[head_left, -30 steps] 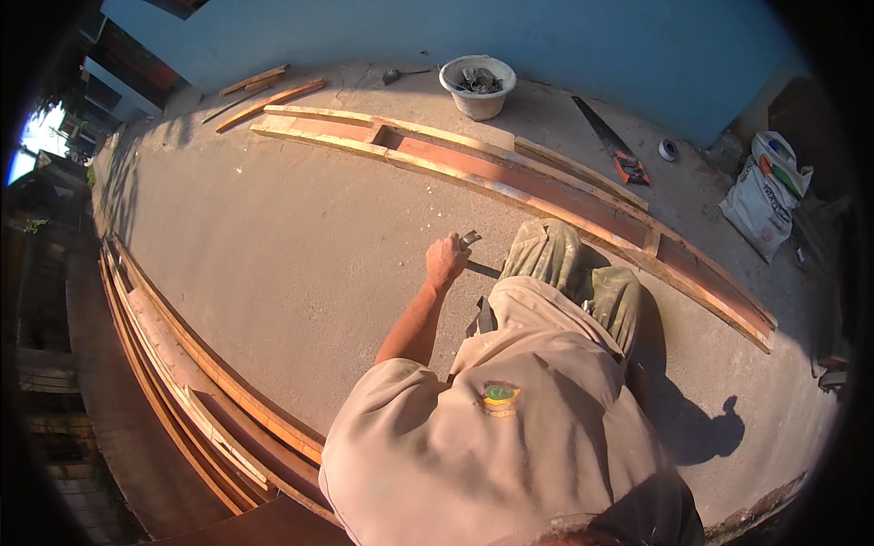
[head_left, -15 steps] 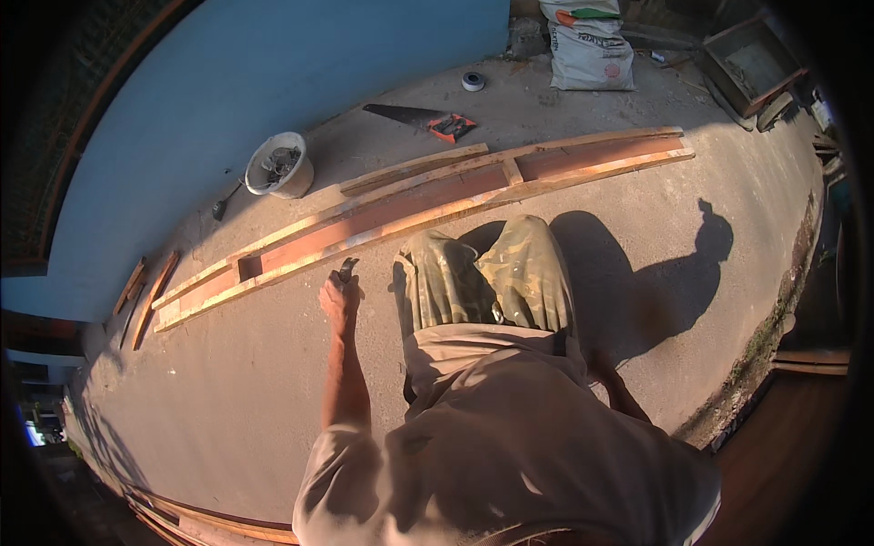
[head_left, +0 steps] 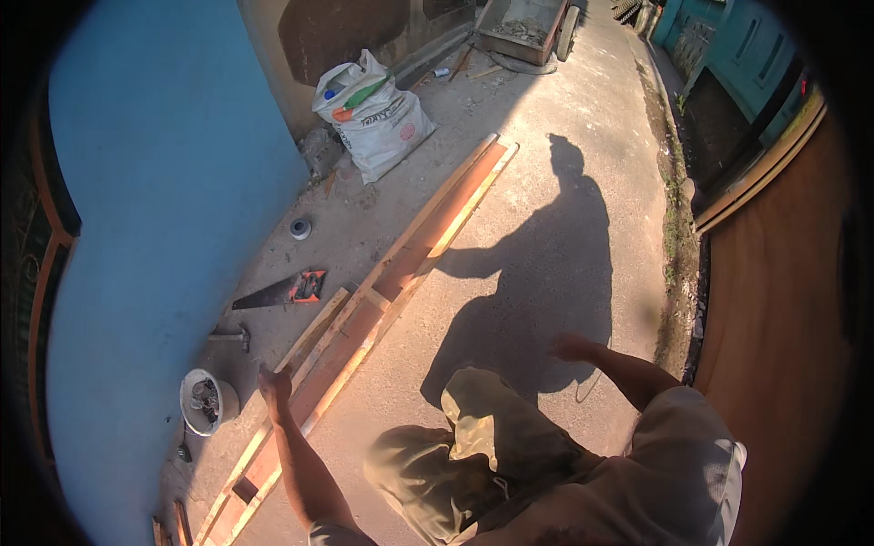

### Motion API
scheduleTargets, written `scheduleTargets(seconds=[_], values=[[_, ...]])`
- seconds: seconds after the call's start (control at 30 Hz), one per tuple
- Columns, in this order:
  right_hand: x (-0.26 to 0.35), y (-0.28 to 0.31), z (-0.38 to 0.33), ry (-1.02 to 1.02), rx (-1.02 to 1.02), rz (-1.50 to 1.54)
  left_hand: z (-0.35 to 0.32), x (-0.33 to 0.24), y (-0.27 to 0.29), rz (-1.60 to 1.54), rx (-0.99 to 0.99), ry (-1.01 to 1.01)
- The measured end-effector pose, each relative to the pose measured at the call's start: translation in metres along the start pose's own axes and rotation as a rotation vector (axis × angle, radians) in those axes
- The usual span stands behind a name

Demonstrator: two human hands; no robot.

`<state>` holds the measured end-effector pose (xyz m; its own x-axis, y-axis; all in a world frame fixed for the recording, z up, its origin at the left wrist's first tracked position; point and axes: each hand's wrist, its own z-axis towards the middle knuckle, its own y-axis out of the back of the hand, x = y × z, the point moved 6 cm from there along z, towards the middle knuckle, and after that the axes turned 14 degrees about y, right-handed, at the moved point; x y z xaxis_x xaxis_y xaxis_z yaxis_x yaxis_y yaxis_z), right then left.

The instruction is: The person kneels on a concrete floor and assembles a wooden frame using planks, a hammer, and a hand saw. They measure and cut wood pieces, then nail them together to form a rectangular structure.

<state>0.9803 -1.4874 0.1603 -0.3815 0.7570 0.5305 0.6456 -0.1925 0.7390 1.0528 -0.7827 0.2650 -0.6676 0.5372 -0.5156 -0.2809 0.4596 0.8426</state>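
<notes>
A long, narrow wooden frame with a reddish-brown panel between its pale battens lies diagonally on the ground. My left hand is above its near part, fingers closed; a small dark bit shows at its top, too unclear to name. Out to the right, my right hand is smeared by motion, so its fingers cannot be read. A thin loop shows just below it. Along the frame's left side lies a shorter loose batten. A hammer and a handsaw with an orange and black handle lie beyond.
A white bucket holding metal bits stands left of the frame. Farther off are a round roll, a stuffed white sack and a cart. A blue wall borders the left, a brown board the right.
The view has swung to the right, so the frame runs more steeply. My left hand has come over the frame from beside it. My right hand has come out from beside my body.
</notes>
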Motion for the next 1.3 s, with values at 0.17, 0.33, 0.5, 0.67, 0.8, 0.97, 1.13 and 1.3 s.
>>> scheduleTargets(seconds=[0.17,0.33,0.5,0.67,0.8,0.97,1.13,1.3], values=[[0.12,0.091,-0.067,-0.176,-0.143,0.2,-0.135,-0.095,0.018,0.014,0.533,0.176],[0.209,0.135,-0.176,-0.478,-0.057,0.603,-0.293,-0.038,0.007,0.25,0.813,0.164],[0.229,0.136,-0.283,-0.625,0.192,0.662,-0.422,0.045,-0.007,0.5,1.158,0.021],[0.117,0.02,-0.334,-0.417,0.281,0.402,-0.371,-0.022,0.024,0.671,1.359,0.16],[0.015,0.022,-0.328,-0.564,0.206,0.52,-0.273,-0.201,0.061,0.25,0.876,0.81],[-0.011,0.341,-0.28,-0.841,-0.463,1.038,-0.161,-0.385,0.026,-0.344,0.844,0.371],[-0.12,0.514,-0.239,-0.545,-0.833,0.764,-0.18,-0.592,-0.037,-0.035,0.93,0.313],[-0.223,0.554,-0.226,-0.678,-0.867,0.99,-0.165,-0.587,-0.178,0.12,1.142,0.533]])
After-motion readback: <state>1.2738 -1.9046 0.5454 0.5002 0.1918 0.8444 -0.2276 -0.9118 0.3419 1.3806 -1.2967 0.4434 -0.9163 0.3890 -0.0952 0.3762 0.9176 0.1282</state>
